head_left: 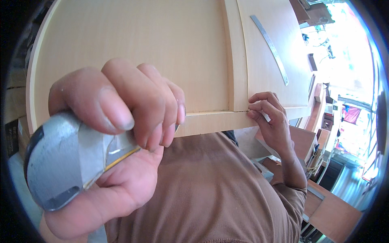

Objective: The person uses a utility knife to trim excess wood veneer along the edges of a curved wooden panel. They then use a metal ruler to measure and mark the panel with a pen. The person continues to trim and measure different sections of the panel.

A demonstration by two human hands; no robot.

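Note:
A silver and grey tape measure (52, 162) fills the lower left, gripped by my left hand (109, 105) with fingers curled over it and thumb beneath; a bit of yellow shows along it. My right hand (269, 121) pinches at the front edge of a pale wooden panel (137, 36), where a raised wooden divider (235, 60) meets the edge strip (208, 121); what is between those fingertips is too small to make out. A steel ruler (269, 48) lies slanted on the panel section to the right.
My brown-shirted torso fills the bottom centre below the panel. On the right are wooden boards (332, 206), reddish-brown pieces (300, 139), assorted frames and clutter, with a bright opening behind. Brown boxes (16, 105) stand at the left rim.

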